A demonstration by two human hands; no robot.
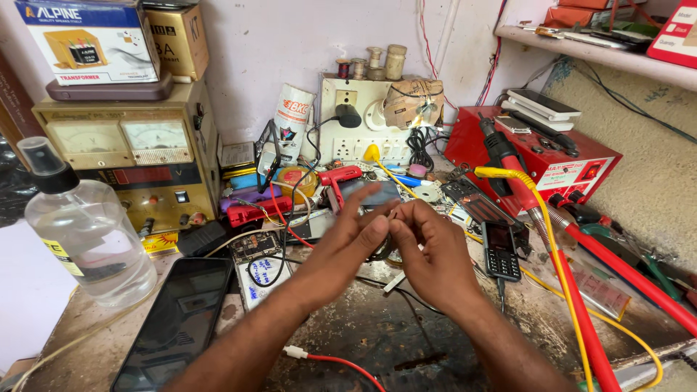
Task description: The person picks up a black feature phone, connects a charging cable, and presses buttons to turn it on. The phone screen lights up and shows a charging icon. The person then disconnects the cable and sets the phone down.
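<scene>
Both hands meet above the middle of the cluttered counter point(377, 327). Left hand point(348, 239) and right hand point(428, 254) pinch a small thin wire piece point(393, 215) between their fingertips; it is too small to tell more. A dark ring-like part hangs just beneath them. A black smartphone point(181, 319) lies to the left beside a clear spray bottle point(83, 225), and a small keypad phone point(501, 250) lies to the right.
</scene>
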